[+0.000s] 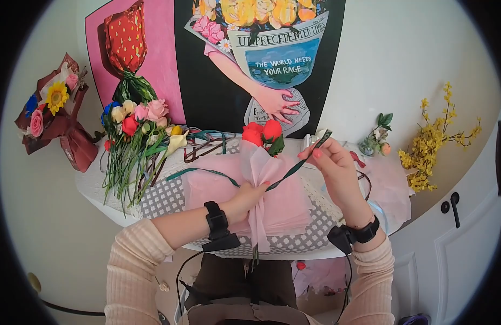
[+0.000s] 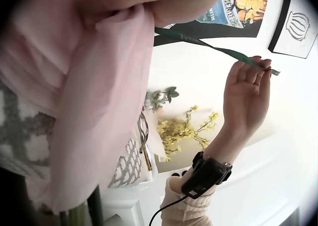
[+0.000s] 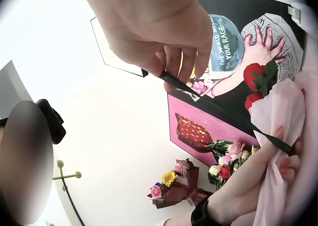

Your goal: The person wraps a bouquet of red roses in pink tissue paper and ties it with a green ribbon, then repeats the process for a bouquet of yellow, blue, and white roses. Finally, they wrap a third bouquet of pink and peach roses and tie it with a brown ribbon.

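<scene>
A bouquet of red roses [image 1: 272, 130] in pale pink wrapping paper [image 1: 258, 162] lies over the table. My left hand [image 1: 247, 200] grips its gathered middle, fingers and thumb curled round the paper. A dark green ribbon [image 1: 285, 176] passes at that gathered part, and its other length trails off to the left. My right hand [image 1: 337, 165] is raised to the right of the roses and pinches the ribbon near its end. Between the hands the ribbon runs taut, as the right wrist view shows. Green stems [image 1: 255, 254] stick out below the paper.
Pink paper sheets [image 1: 207, 189] lie under the bouquet on a grey-and-white patterned cloth [image 1: 161, 199]. Loose flowers [image 1: 145, 130] with long stems are piled at left. A small glass vase [image 1: 366, 146] and yellow blossom branches [image 1: 424, 157] stand at right. Paintings [image 1: 207, 70] lean behind.
</scene>
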Demonstrator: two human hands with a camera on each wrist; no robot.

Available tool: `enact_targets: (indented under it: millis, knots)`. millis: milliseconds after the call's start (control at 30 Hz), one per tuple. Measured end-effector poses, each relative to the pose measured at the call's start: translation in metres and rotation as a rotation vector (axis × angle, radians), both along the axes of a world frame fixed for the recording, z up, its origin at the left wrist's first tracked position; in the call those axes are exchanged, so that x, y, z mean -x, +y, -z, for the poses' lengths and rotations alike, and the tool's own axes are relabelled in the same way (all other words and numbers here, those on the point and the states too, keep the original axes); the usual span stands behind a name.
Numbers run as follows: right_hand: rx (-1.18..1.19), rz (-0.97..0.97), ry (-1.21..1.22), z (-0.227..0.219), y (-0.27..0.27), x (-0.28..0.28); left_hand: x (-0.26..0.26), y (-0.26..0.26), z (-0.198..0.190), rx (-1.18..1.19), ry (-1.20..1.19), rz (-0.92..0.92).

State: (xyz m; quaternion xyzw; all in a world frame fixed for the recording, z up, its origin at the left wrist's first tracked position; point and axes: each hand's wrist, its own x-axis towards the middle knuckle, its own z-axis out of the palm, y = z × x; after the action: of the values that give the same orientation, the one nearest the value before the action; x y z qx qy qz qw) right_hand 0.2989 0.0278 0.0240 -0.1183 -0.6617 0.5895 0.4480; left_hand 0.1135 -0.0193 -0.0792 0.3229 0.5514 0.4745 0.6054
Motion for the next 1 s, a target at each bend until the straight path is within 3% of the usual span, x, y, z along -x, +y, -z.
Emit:
enact_targets:
  millis: [67,167,300,400,467,600,700,767,867,1000]
  knots:
    - [0.032,0.029,0.002,0.000,0.005,-0.001,0.000,-0.001,-0.005,-0.039,0.064,0.028]
    - [0.090,0.072,0.032,0.005,0.011,-0.003,0.006,0.014,0.020,-0.037,0.143,-0.027]
    - [0.141,0.104,0.056,0.009,0.018,-0.007,0.000,-0.001,-0.008,-0.088,0.206,-0.048]
    - [0.135,0.094,0.043,0.011,0.020,-0.009,0.011,-0.007,-0.014,-0.146,0.315,0.092]
    - [0.143,0.086,0.050,0.015,0.024,-0.011,0.018,-0.011,-0.031,-0.038,0.399,0.206]
    - [0.157,0.073,0.055,0.015,0.027,-0.013,0.042,-0.010,-0.023,-0.033,0.550,0.152]
    - [0.162,0.027,0.081,0.018,0.029,-0.009,0.061,-0.008,-0.008,-0.065,0.396,0.178]
    - [0.175,0.039,0.070,0.020,0.031,-0.005,0.065,-0.007,0.002,-0.058,0.063,0.032]
    - [0.188,0.048,0.050,0.016,0.030,-0.002,0.073,-0.002,0.010,-0.076,-0.133,-0.030]
    - [0.170,0.105,0.026,0.009,0.027,0.000,0.081,0.004,0.010,-0.108,-0.149,-0.096]
